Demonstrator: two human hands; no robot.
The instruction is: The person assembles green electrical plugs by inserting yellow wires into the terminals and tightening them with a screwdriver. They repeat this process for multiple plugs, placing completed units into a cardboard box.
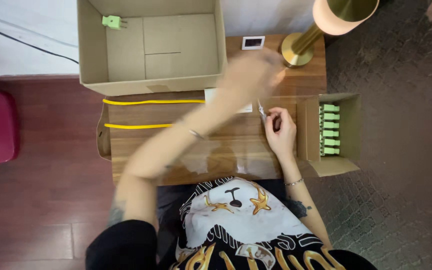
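Seen from the head camera looking straight down, a seated person works at a small wooden counter [216,150]. The right hand [280,131] rests on the counter with its fingers pinched together on a small clear plastic bag [261,112], which sticks out just beyond the fingertips, its long axis tilted up and away from the person. The left hand [252,75] is blurred and reaches across the body, hovering just beyond and to the inner side of the right hand; whether its fingers are apart or together cannot be told. The right hand is the one touching the bag. Just outside the right hand, a small open cardboard box [352,125] holds a row of light green plugs [330,129]. Beyond the left hand sits a large open cardboard box [91,60] with a single green plug [112,21] in its far corner. Two yellow cables [151,101] lie across the counter toward the person's left. A brass lamp base [297,50] stands beyond both hands. The floor is dark wood on one side, patterned carpet on the other.
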